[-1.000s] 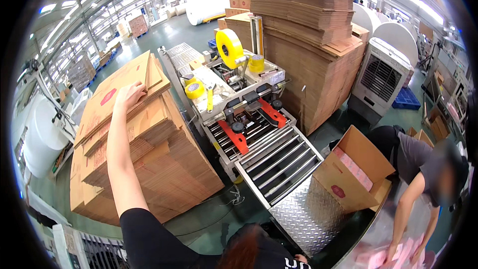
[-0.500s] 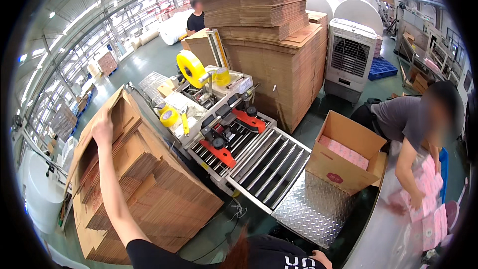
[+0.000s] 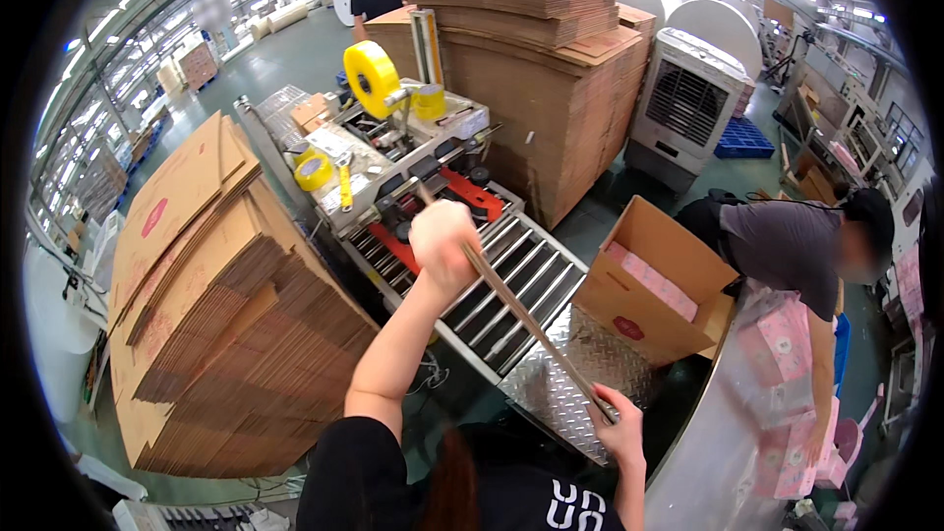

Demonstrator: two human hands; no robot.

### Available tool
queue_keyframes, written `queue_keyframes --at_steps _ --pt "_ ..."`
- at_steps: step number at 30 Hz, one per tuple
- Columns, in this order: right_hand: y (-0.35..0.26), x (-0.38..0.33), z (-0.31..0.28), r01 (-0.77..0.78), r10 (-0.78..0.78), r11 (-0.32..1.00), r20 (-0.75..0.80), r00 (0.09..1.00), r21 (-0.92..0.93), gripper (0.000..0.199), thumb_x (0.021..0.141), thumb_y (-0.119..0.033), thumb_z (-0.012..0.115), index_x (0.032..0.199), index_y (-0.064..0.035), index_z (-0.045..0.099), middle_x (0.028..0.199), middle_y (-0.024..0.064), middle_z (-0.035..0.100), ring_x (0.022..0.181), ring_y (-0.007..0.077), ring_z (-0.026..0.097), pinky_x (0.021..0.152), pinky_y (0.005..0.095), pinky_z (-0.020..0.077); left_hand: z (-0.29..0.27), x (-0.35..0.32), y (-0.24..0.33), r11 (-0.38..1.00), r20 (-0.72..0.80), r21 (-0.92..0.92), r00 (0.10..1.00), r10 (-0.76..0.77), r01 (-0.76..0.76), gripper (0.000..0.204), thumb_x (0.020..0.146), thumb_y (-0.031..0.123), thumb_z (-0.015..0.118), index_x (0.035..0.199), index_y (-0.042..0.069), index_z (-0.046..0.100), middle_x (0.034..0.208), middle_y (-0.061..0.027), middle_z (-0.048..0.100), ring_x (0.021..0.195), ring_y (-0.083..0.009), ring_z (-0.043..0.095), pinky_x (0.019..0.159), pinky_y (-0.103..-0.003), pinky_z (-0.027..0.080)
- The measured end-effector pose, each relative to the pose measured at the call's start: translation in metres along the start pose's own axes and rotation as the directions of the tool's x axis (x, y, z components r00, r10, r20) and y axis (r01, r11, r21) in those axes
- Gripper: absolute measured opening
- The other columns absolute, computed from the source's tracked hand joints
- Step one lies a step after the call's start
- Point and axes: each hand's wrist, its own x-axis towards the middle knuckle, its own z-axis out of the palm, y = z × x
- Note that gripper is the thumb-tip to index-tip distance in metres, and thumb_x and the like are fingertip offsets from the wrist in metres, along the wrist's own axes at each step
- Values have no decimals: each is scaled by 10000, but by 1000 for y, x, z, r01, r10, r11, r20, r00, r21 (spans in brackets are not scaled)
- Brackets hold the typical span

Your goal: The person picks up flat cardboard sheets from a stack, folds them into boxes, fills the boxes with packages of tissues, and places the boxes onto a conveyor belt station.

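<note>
A flat, folded cardboard box (image 3: 532,326) is held edge-on in front of me, slanting from upper left to lower right. My left hand (image 3: 444,244) is closed on its far end, over the roller conveyor. Round its near end my right hand (image 3: 619,421) is closed, above the diamond-plate metal platform (image 3: 551,374). On my left stands a tall stack of flat cardboard boxes (image 3: 226,324), with a red mark on the uppermost one. An open carton (image 3: 644,300) with pink packs (image 3: 654,282) inside sits beyond the platform.
The taping machine (image 3: 393,152) carries yellow tape rolls and red guides over the roller conveyor (image 3: 511,285). A co-worker (image 3: 787,246) bends over pink packages on a metal table (image 3: 688,462) at right. Cardboard piles (image 3: 531,69) and an air cooler (image 3: 683,103) stand behind.
My left hand has moved right from the stack with a folded box. My right hand has risen into view and grips its near end. The co-worker's arm has shifted over the packs.
</note>
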Motion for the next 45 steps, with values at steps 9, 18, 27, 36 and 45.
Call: queue_keyframes --at_steps 9,18,27,36,45 --pt "77 -56 -68 -241 -161 691 -471 867 -681 234 829 -224 730 949 -49 631 911 73 648 907 281 613 990 446 430 51 -215 -56 803 397 497 737 -547 329 237 914 267 648 1061 81 648 1040 -65 661 1122 -277 553 1028 -527 362" --pt "70 -67 -58 -446 357 578 -281 891 -683 720 929 -349 532 1498 5 268 1516 179 368 1442 305 286 1190 555 94 -12 -280 -5 974 703 175 674 -227 145 453 819 54 667 1251 186 624 1403 -79 486 1407 -366 325 1108 -665 208" --pt "106 -52 -180 -674 394 188 -574 718 -715 666 924 -602 505 822 20 719 823 292 673 827 439 670 737 512 529 21 -182 1 839 812 -352 581 53 415 203 625 -112 575 653 88 553 775 -10 585 1136 -262 554 1106 -574 299" --pt "146 -84 -117 -364 691 713 516 506 -599 1104 741 -678 713 1507 -26 257 1350 237 500 1323 341 434 1113 422 339 130 -322 62 855 909 -417 172 381 308 487 784 29 598 1259 125 558 1386 -104 499 1460 -277 271 1141 -646 218" --pt "154 -47 -119 -391 624 781 635 455 -487 750 647 -456 829 1259 -80 614 1305 135 603 1224 233 540 980 393 452 187 -245 63 852 816 -522 277 508 -26 603 812 116 636 1396 188 505 1385 -82 528 1356 -247 435 1130 -540 327"
